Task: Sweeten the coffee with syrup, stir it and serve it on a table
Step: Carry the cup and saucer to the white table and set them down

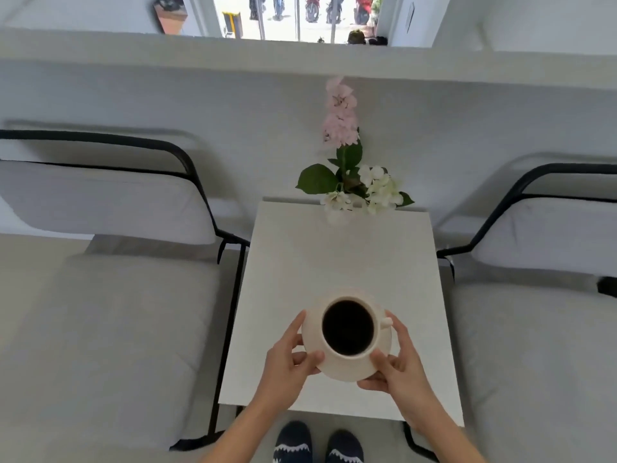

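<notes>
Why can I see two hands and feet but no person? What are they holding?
The camera sits on the person's head and looks down, so you see what they see: their own arms, and their feet in dark patterned footwear on the floor.

The left hand and the right hand each grip one side of a pale saucer. On the saucer stands a cup full of dark coffee, its handle pointing towards the right hand.

Below is a small white table. I cannot tell whether the saucer already touches it. At the table's far edge stands a bunch of pink and white flowers. A cushioned chair sits on each side.
</notes>
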